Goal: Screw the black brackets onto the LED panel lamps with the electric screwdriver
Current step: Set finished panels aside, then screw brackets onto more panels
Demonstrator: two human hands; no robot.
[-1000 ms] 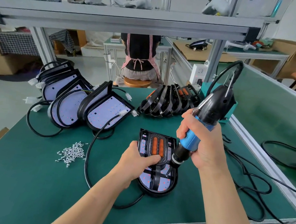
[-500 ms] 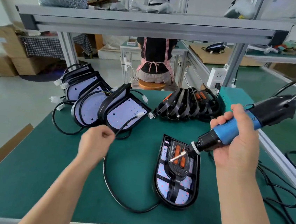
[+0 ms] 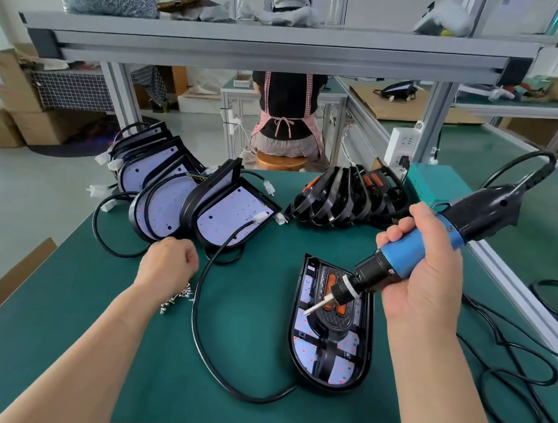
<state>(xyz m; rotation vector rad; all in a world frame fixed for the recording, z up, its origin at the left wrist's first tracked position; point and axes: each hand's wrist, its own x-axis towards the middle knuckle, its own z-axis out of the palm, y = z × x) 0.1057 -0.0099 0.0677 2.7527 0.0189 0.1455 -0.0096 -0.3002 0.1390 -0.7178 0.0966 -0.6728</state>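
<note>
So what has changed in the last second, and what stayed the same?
The left hand came off the LED panel lamp and moved left to the pile of screws, fingers curled; whether it holds one is hidden. The right hand lifted the electric screwdriver off the lamp and tilted it, bit above the lamp. Its grip and the lamp stayed as they were.

The person's left hand (image 3: pixel 169 261) and right hand (image 3: pixel 425 282) are bare, uncovered skin from knuckles to wrist. The left forearm (image 3: pixel 94 347) and right forearm (image 3: pixel 435 382) are bare too, smooth and slender, with skin showing all the way from the wrist to the lower edge of the view, where the wide lens makes them look broader. What is worn above the forearms lies outside the view.
</note>
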